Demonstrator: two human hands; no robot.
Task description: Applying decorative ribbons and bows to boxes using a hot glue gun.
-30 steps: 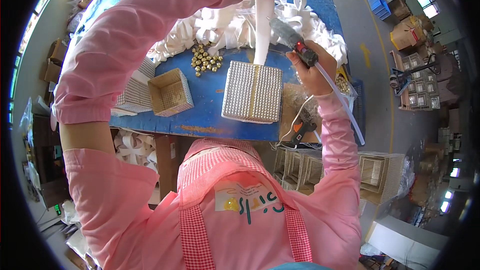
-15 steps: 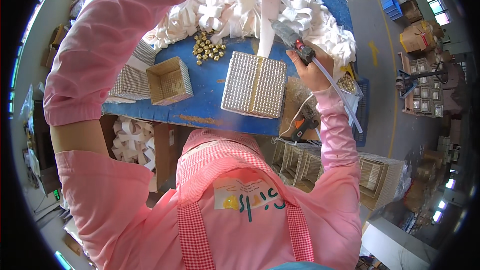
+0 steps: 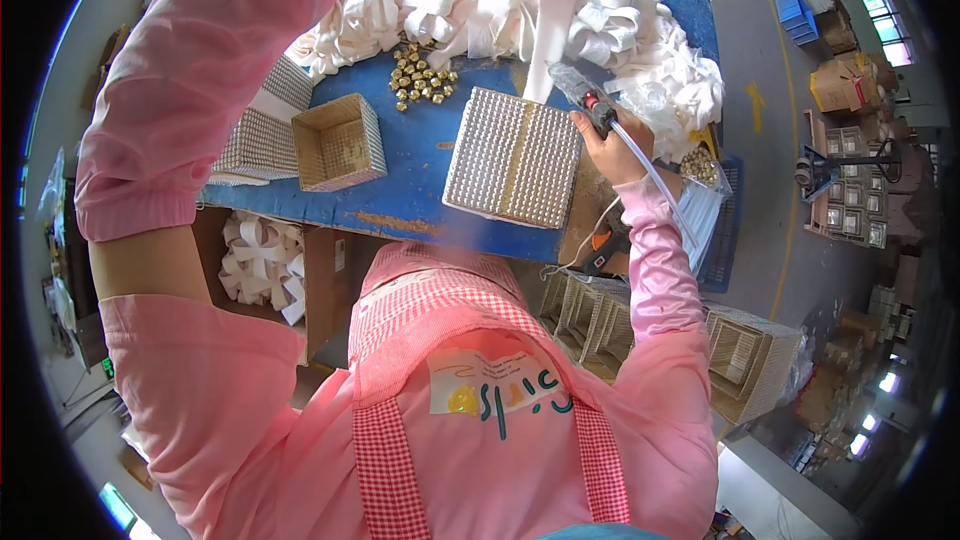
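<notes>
**Glue gun at the ribbon, above a studded box**

The right hand (image 3: 612,145) is wrapped tight around the grip of a glue gun (image 3: 583,92), whose nozzle points up and left toward the lower end of a white ribbon strip (image 3: 556,10). A pale glue stick or hose (image 3: 662,185) trails from the back of the gun, down past the pink sleeve.

The left hand is out of view past the upper edge; only its raised pink sleeve (image 3: 230,60) shows, arching across the top left, so I cannot tell whether it is closed or what it holds. The ribbon strip hangs down from that same upper edge.

Just below the ribbon's end and left of the right hand lies a square box covered in rows of pale studs (image 3: 515,158), resting on the blue worktop (image 3: 415,175). Near its upper left corner is a scatter of small gold bells (image 3: 422,77). Further left stands an open woven box (image 3: 340,142), with another studded piece (image 3: 262,125) beside it. A heap of white ribbon bows (image 3: 640,40) fills the far side of the worktop. More white bows (image 3: 262,265) sit in a carton under the worktop's left end.
</notes>
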